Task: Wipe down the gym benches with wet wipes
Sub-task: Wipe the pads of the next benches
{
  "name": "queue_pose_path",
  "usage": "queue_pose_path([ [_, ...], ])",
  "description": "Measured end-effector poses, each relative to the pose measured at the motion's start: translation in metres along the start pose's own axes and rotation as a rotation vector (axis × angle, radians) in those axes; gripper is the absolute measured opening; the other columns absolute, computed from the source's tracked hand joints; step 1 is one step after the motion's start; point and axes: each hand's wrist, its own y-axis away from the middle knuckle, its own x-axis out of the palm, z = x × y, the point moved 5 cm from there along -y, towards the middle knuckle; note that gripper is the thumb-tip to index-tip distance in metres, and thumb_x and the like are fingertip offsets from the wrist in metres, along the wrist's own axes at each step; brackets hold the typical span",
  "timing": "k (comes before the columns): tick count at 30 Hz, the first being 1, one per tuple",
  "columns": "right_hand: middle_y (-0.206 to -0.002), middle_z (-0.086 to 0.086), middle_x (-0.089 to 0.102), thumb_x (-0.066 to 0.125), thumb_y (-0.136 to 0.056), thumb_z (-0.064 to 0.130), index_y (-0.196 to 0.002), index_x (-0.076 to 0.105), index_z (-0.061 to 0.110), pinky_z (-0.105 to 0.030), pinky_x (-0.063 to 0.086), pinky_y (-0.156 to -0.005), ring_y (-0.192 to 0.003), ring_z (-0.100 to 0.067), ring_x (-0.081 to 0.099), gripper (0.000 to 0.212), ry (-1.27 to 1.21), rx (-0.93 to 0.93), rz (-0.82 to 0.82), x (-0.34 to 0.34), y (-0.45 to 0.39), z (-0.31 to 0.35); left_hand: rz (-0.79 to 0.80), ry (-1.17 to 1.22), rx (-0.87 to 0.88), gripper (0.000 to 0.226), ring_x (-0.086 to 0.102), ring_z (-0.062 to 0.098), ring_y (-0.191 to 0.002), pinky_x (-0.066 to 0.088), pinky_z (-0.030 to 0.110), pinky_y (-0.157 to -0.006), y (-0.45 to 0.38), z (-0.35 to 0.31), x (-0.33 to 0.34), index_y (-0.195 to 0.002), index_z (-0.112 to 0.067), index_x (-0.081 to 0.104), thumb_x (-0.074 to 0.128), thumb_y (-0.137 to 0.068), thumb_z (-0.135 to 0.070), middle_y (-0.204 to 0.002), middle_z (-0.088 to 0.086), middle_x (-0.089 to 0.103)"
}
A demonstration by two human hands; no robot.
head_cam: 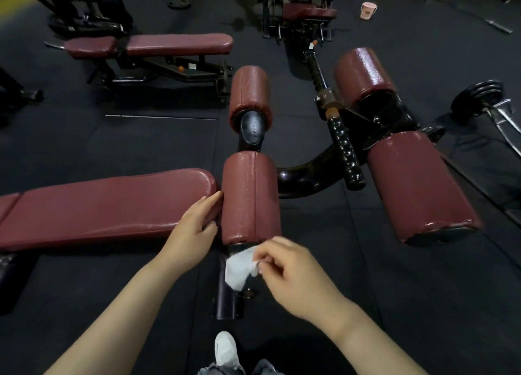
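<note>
Wet wipe: one, white, crumpled and limp, pinched between the fingertips of the right hand at 6 o'clock, touching the black end cap of the near roller pad. Left hand: fingers straight, resting flat against that pad's side. Roller pads: four, cylindrical, maroon pebbled vinyl, glossy, on a black curved steel frame. Benches: two flat maroon padded ones, near bench at 9 o'clock, far bench at 11 o'clock. Floor: black rubber matting. Pink bucket: one, at 1 o'clock. White shoe: one, at 6 o'clock.
</note>
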Motion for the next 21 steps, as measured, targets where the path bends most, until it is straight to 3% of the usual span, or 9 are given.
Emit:
queue_pose_path([
  [4, -0.086, 0.009, 0.063, 0.063, -0.088, 0.008, -0.085, 0.069, 0.029, -0.017, 0.046, -0.069, -0.074, -0.002, 0.057, 0.021, -0.352, 0.162, -0.116, -0.022, 0.000, -0.003, -0.082, 0.140, 0.179, 0.041, 0.040, -0.004, -0.135, 0.035, 0.027, -0.111, 0.040, -0.037, -0.004, -0.130, -0.036, 0.058, 0.051, -0.099, -0.010, -0.134, -0.025, 0.055],
  [7, -0.085, -0.001, 0.070, 0.059, -0.091, 0.003, -0.088, 0.070, 0.020, -0.026, 0.053, -0.066, -0.075, -0.009, 0.062, 0.020, -0.537, 0.209, -0.097, -0.025, 0.001, 0.004, -0.009, 0.254, 0.230, 0.024, 0.059, 0.006, -0.116, 0.047, 0.021, -0.095, 0.066, -0.061, -0.004, -0.119, -0.032, 0.065, 0.057, -0.096, -0.028, -0.118, -0.014, 0.067],
  [10, -0.086, -0.007, 0.073, 0.057, -0.093, 0.001, -0.093, 0.069, 0.012, -0.025, 0.053, -0.063, -0.072, -0.016, 0.067, 0.017, -0.632, 0.227, -0.087, -0.024, 0.003, 0.014, 0.054, 0.351, 0.169, 0.029, 0.066, 0.014, -0.105, 0.051, 0.026, -0.090, 0.078, -0.068, -0.005, -0.116, -0.026, 0.066, 0.067, -0.089, -0.038, -0.111, -0.003, 0.071],
  [14, -0.084, 0.001, 0.071, 0.052, -0.096, 0.009, -0.091, 0.068, 0.017, -0.026, 0.055, -0.065, -0.072, -0.013, 0.066, 0.019, -0.576, 0.253, -0.038, -0.013, -0.001, 0.029, -0.048, 0.331, 0.109, 0.015, 0.067, 0.014, -0.091, 0.053, 0.025, -0.081, 0.079, -0.063, -0.025, -0.099, -0.025, 0.067, 0.065, -0.091, -0.012, -0.097, -0.003, 0.071],
  [18, -0.088, 0.004, 0.070, 0.059, -0.093, 0.041, -0.097, 0.063, 0.031, -0.028, 0.055, -0.074, -0.081, -0.012, 0.066, 0.011, -0.471, 0.248, 0.008, 0.005, -0.019, 0.053, -0.033, 0.295, 0.136, 0.018, 0.066, 0.014, -0.093, 0.053, 0.028, -0.084, 0.074, -0.057, -0.061, -0.098, -0.026, 0.069, 0.060, -0.095, -0.011, -0.098, -0.004, 0.071],
  [21, -0.092, 0.017, 0.068, 0.069, -0.077, 0.059, -0.111, 0.056, 0.038, -0.019, 0.052, -0.074, -0.082, 0.004, 0.062, 0.042, -0.316, 0.224, 0.080, 0.032, -0.043, 0.076, -0.010, 0.278, 0.140, 0.020, 0.066, 0.010, -0.092, 0.054, 0.026, -0.081, 0.066, -0.046, -0.096, -0.100, -0.029, 0.070, 0.061, -0.095, -0.012, -0.098, -0.006, 0.071],
])
